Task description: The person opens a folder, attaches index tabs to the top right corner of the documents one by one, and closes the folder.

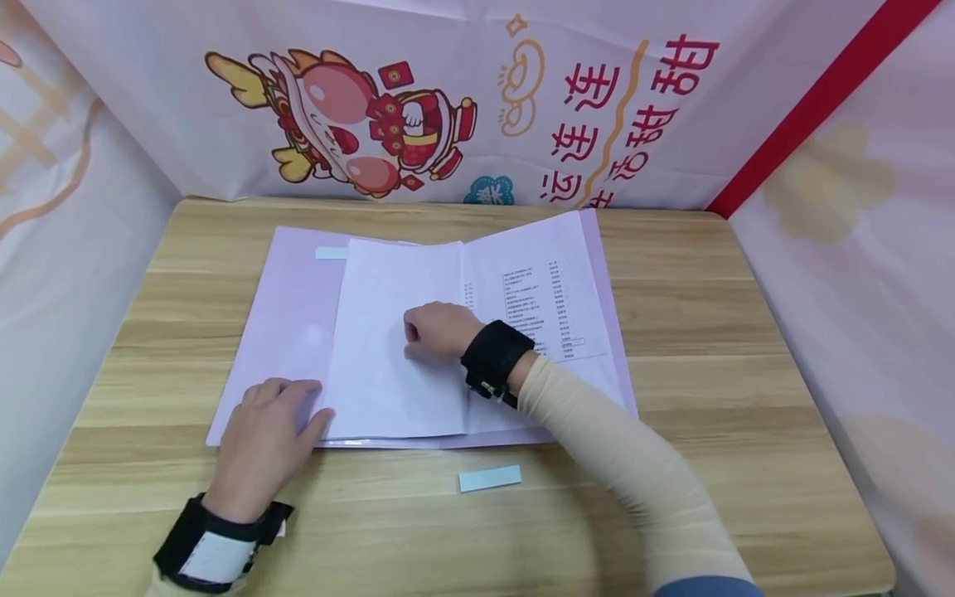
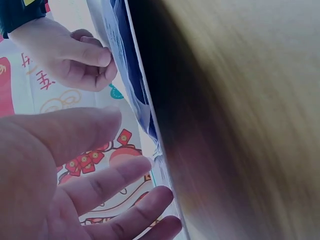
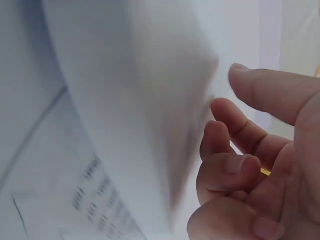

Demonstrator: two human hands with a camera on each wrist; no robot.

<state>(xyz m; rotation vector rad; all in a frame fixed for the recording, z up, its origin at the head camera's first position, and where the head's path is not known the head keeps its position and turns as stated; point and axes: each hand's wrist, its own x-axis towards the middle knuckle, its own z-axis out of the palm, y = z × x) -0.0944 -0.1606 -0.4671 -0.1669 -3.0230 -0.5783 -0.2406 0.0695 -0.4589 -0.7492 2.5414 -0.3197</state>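
Observation:
A light purple folder (image 1: pixel 279 311) lies spread open on the wooden table, with white sheets inside. A mostly blank page (image 1: pixel 373 365) covers its middle, and a printed page (image 1: pixel 582 290) lies to the right. My right hand (image 1: pixel 443 332) is over the blank page near the fold, its fingers curled. In the right wrist view its thumb (image 3: pixel 270 90) stands apart from the curled fingers, and a blurred page (image 3: pixel 125 100) curves beside them with nothing pinched. My left hand (image 1: pixel 261 431) rests at the folder's lower left edge, its fingers loosely spread and its thumb apart.
A pale blue strip (image 1: pixel 489 478) lies on the wooden table (image 1: pixel 716 398) in front of the folder. Another pale blue strip (image 1: pixel 332 253) shows on the folder's upper left. A printed cloth (image 1: pixel 477 50) hangs along the table's back edge, with side cloths left and right.

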